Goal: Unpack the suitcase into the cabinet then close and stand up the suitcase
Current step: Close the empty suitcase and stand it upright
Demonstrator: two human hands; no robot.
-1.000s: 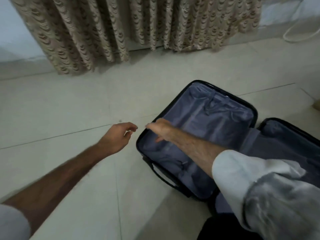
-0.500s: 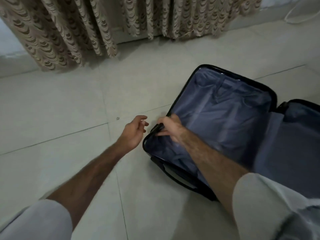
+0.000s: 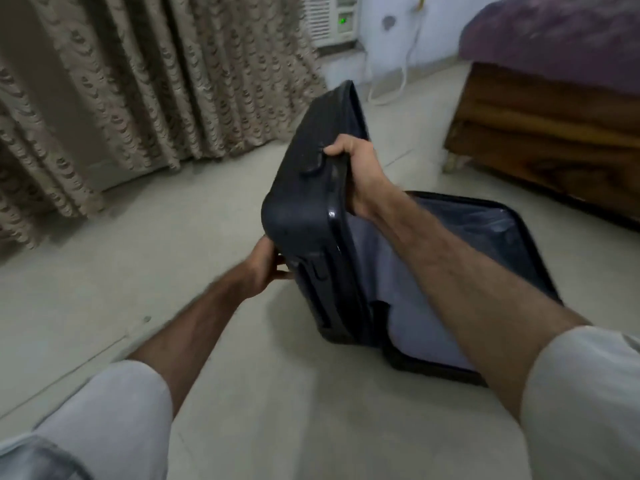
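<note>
Apparently your unpacking is done, since both lining-only halves of the suitcase (image 3: 346, 237) on the floor (image 3: 138, 254) look empty: your right hand (image 3: 360, 174) grips the half-raised lid's rim, your left hand (image 3: 266, 265) touches its lower corner, so closing and standing remain.

A bedroom in a home. A wooden bed frame (image 3: 550, 140) with a purple bedspread (image 3: 561, 29) fills the upper right of the frame, patterned beige curtains (image 3: 138, 81) hang at upper left, and a white air-conditioning unit (image 3: 330, 19) sits at top centre above a pale tiled floor (image 3: 138, 254).
</note>
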